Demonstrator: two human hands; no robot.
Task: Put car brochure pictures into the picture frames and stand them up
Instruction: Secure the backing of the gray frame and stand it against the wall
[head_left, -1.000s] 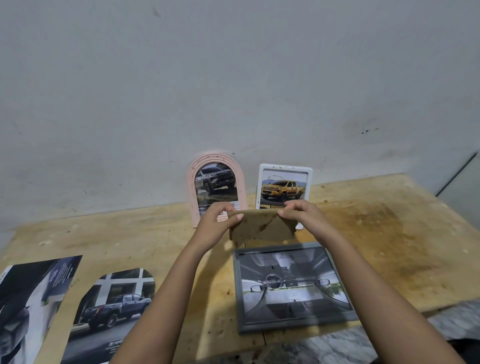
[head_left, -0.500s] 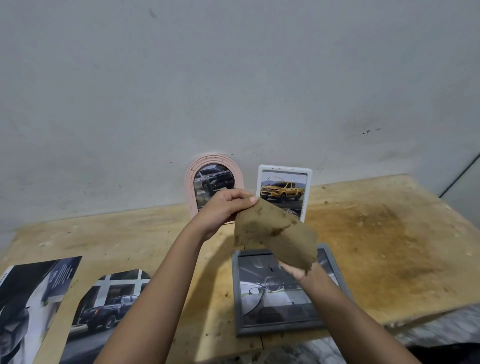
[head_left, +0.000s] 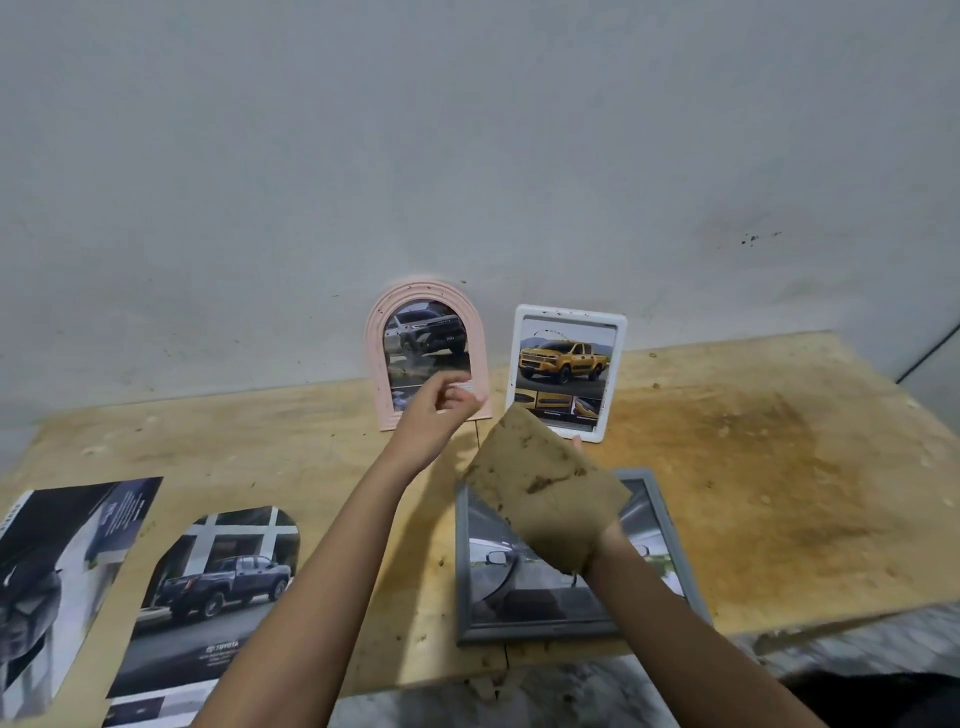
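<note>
Board (head_left: 545, 493) now in right hand (head_left: 605, 538) alone, gripping fingers mostly hidden beneath, tilted above grey frame (head_left: 535, 633) lying at bench (head_left: 779, 493) front edge. Left hand (head_left: 436, 410) let go: loosely curled, empty. Backing likely next.

Grey frame (head_left: 519, 633) flat, brown backing board (head_left: 545, 488) tilted above it, pink frame (head_left: 375, 364) and white frame (head_left: 571, 314) upright

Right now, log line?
left hand: empty | right hand: holds backing board | grey frame: lying flat | pink frame, white frame: upright
</note>
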